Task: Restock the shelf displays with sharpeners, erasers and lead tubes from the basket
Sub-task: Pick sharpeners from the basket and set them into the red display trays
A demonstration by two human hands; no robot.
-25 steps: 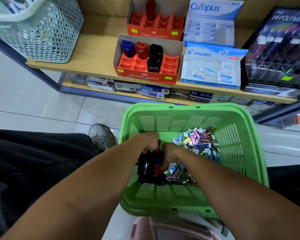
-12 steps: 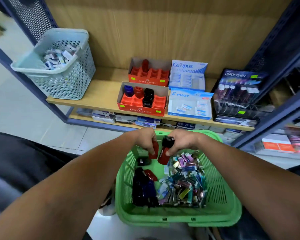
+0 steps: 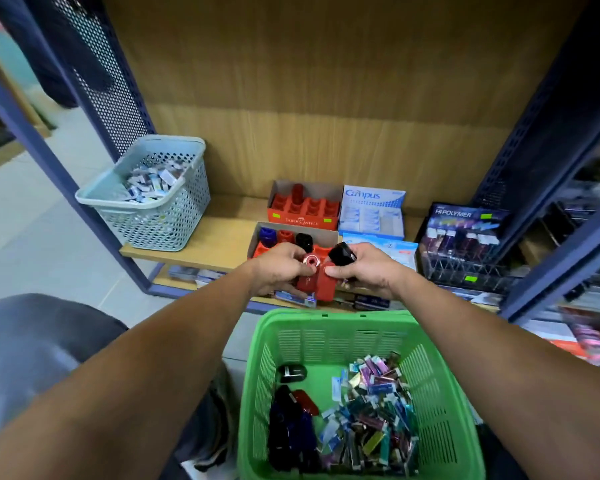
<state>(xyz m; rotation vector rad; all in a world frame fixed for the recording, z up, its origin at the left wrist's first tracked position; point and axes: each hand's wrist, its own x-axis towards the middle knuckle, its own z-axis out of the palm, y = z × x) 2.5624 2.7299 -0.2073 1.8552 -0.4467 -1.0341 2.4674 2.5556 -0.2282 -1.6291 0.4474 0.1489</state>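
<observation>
From the head view, both hands are raised between the green basket [image 3: 361,327] and the shelf [image 3: 194,252]. The left hand [image 3: 281,268] has its fingers curled round a red sharpener [image 3: 307,280], its holed end facing up; the right hand [image 3: 368,268] pinches a second red sharpener [image 3: 328,285] with the thumb and also holds a black sharpener [image 3: 342,254] in its curled fingers. The two red ones touch side by side. Just behind the hands sits the front red tray [image 3: 262,249] with a blue, a red and a black sharpener standing in its back row; a second red tray [image 3: 303,220] stands behind it, next to the Campus box [image 3: 373,211]. The lead display [image 3: 465,237] is at the right, a grey basket [image 3: 146,220] at the left. In the green basket lie dark sharpeners [image 3: 291,427] at the left and a heap of small packets [image 3: 371,417] at the right
</observation>
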